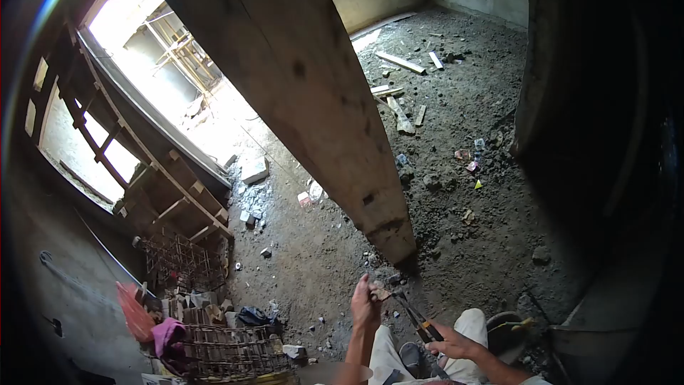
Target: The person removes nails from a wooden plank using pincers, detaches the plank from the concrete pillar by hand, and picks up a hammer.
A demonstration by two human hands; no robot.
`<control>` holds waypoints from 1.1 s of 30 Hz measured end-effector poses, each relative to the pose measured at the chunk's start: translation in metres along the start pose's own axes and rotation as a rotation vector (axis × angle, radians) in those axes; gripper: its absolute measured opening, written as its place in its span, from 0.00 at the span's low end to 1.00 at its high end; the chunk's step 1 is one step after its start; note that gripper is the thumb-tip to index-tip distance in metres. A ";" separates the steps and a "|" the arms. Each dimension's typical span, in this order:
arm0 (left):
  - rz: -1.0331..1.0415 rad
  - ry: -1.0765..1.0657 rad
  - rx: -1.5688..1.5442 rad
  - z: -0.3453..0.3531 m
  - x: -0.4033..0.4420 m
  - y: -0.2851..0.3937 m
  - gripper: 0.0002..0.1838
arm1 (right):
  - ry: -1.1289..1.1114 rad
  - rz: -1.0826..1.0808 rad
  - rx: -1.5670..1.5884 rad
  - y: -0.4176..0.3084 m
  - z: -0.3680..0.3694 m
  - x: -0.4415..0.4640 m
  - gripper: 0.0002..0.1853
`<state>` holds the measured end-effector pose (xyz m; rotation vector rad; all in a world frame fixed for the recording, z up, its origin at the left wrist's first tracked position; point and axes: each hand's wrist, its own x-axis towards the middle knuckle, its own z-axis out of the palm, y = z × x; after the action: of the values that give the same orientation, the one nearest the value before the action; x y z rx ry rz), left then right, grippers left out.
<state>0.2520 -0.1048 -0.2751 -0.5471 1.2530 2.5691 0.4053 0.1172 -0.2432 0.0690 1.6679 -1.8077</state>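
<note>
My right hand (452, 342) is closed round the handles of long pliers (422, 322) with dark grips and orange marks. The jaws of the pliers point up and left, toward my left hand (365, 305). That hand is raised with its fingers curled in. A small brownish piece (382, 292) shows at its fingertips, close to the jaws; too little of it is visible to name it, and whether the jaws touch it I cannot tell. Below the hands are my light trousers (471, 325) and a dark shoe (411, 356).
A wide concrete column (306, 93) rises just ahead. Tied rebar cages (231, 346), a red plastic bag (135, 310) and a purple cloth (169, 342) lie at lower left. Wooden framing (164, 192) stands by the left wall. Wood scraps (400, 63) and rubble lie on the dirt floor.
</note>
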 end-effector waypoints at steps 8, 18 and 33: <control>-0.149 0.051 -0.285 0.040 -0.111 0.143 0.14 | 0.276 -0.163 -0.217 -0.200 0.025 -0.106 0.36; -0.076 -0.181 -0.416 0.158 -0.125 0.258 0.09 | 0.903 -0.800 -0.532 -0.364 0.029 -0.089 0.23; 1.201 0.045 0.884 0.303 -0.107 0.395 0.10 | 0.163 -0.613 0.391 -0.458 0.045 -0.082 0.32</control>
<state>0.1361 -0.1084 0.2205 0.5037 3.1100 2.1423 0.2593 0.0938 0.2000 -0.1461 1.5175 -2.6378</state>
